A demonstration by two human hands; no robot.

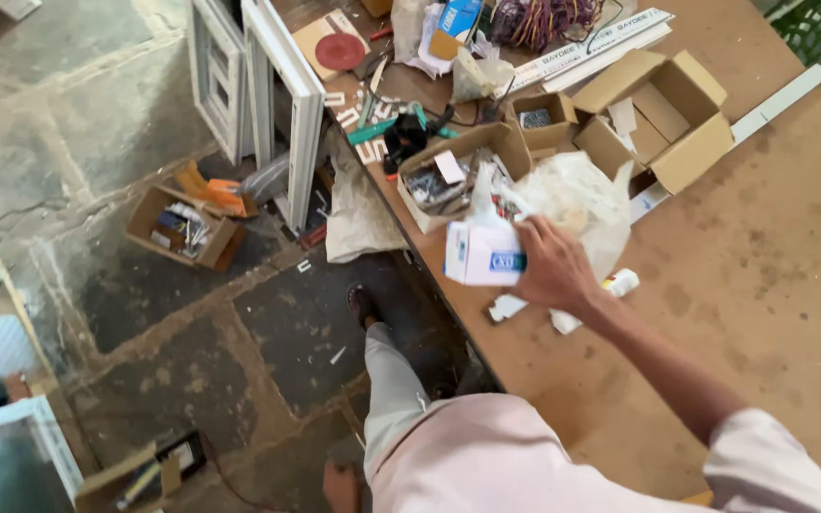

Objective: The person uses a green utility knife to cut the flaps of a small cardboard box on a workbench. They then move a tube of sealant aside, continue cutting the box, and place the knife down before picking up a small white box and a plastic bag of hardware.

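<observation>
The right hand point(551, 266) grips a small white carton point(482, 252) with a blue label, holding it over the brown table point(762, 285), just beside a crumpled plastic bag point(577, 204) and an open cardboard box point(448, 176) of hardware. The left hand point(341, 486) hangs low by the leg; whether it is clenched is unclear. A firm, level hold would keep the carton from catching the bag.
</observation>
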